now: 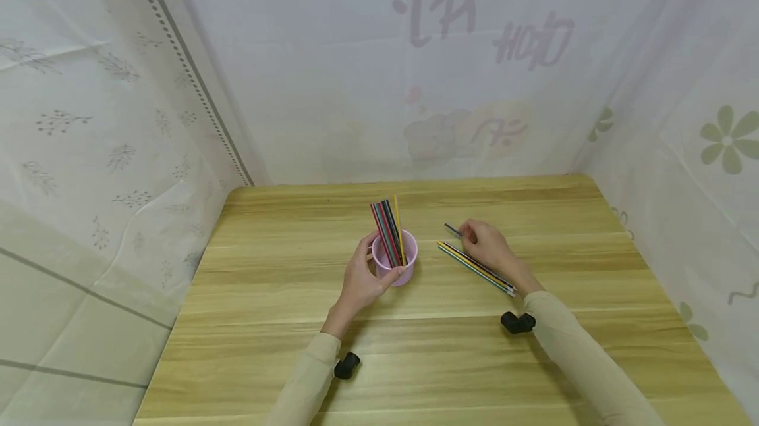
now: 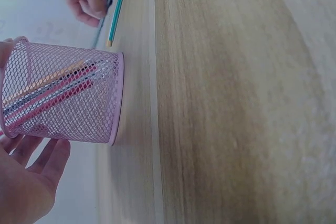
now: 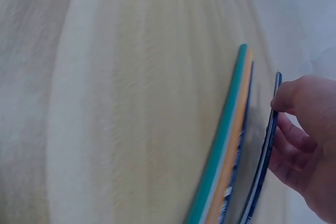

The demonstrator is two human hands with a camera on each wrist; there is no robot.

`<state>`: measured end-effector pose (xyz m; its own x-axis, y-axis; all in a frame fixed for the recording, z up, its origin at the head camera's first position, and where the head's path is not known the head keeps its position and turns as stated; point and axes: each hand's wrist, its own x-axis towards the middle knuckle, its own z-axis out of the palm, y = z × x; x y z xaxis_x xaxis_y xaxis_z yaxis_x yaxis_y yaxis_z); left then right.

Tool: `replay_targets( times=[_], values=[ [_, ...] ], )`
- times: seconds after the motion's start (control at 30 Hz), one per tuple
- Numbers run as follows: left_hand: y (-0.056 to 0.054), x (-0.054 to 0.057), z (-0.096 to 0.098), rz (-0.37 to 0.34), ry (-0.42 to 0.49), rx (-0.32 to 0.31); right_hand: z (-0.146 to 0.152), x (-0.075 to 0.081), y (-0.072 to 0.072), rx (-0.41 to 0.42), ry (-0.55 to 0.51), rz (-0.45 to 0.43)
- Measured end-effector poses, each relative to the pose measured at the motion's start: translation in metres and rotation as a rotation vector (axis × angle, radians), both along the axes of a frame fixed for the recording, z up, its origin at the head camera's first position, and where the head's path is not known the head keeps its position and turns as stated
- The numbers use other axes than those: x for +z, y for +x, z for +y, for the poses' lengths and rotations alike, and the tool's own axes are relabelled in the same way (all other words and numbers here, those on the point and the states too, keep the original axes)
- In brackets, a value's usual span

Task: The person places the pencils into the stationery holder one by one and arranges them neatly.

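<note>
A pink mesh pen cup (image 1: 406, 274) stands on the table, and my left hand (image 1: 360, 280) grips its side. Several pencils (image 1: 385, 225) lean inside it, red, green, black and yellow. Through the mesh in the left wrist view, the pencils slant across the cup (image 2: 105, 98). To the right, my right hand (image 1: 489, 246) pinches a dark pencil (image 3: 266, 150) between thumb and fingers. Beside that hand lie a teal pencil (image 3: 222, 129), a yellow-orange pencil (image 3: 233, 129) and a dark blue pencil (image 3: 239, 145), close together on the tabletop.
The wood-grain table (image 1: 249, 307) reaches back to a pale printed cloth (image 1: 332, 83). Similar cloth hangs at the left and right sides. A black wrist device (image 1: 347, 366) is on the left sleeve, another black device (image 1: 518, 322) on the right.
</note>
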<state>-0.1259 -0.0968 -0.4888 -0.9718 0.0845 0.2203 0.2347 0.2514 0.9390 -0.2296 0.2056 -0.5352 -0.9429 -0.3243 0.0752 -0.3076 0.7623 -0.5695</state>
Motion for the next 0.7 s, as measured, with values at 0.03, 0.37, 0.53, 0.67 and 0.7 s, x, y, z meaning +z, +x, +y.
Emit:
replay_targets(
  times=[0.03, 0.37, 0.53, 0.67, 0.7],
  values=[
    [0.000, 0.000, 0.000, -0.001, -0.002, 0.001, -0.001, 0.002, 0.000, -0.008, -0.019, -0.003],
    [-0.008, -0.024, 0.000, -0.030, -0.019, 0.012, -0.017, 0.033, -0.002, 0.026, -0.238, 0.057],
    [-0.014, -0.041, -0.002, -0.025, -0.028, 0.024, -0.031, 0.058, 0.001, 0.001, -0.300, 0.039],
    [-0.015, -0.043, -0.003, -0.021, -0.031, 0.026, -0.043, 0.079, 0.004, -0.023, -0.351, 0.028],
    [-0.015, -0.042, -0.003, -0.021, -0.034, 0.025, -0.046, 0.084, 0.004, -0.025, -0.369, 0.036]
  ],
)
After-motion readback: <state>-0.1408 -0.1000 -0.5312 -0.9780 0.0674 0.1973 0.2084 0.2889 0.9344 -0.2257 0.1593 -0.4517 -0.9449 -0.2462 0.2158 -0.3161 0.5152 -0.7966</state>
